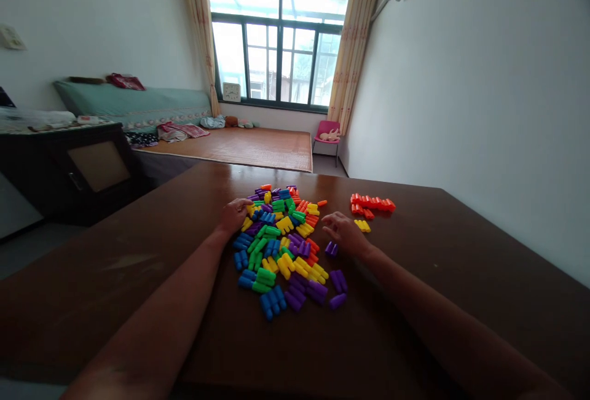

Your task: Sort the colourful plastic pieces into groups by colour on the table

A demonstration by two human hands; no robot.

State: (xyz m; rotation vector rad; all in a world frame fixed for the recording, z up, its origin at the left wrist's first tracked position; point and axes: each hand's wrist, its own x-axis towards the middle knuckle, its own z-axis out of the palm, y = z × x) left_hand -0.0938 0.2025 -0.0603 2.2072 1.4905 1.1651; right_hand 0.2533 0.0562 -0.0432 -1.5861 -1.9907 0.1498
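Note:
Several plastic pieces in blue, green, yellow, purple and orange lie in a loose pile (pixel 271 231) on the brown table. At the pile's left edge, my left hand (pixel 234 214) touches yellow pieces with its fingertips; whether it grips one is too small to tell. My right hand (pixel 343 231) hovers at the right side of the pile, fingers apart and holding nothing. Just below its fingers is a small purple piece (pixel 330 249). Beyond it, orange pieces (pixel 372 203) form a row, and a yellow piece (pixel 362 225) lies nearer.
The glossy brown table (pixel 152 246) spans the foreground. Behind it stand a low bed (pixel 258 145) and a pink chair (pixel 327 130). A dark cabinet (pixel 69 166) is at the left, and a white wall rises on the right.

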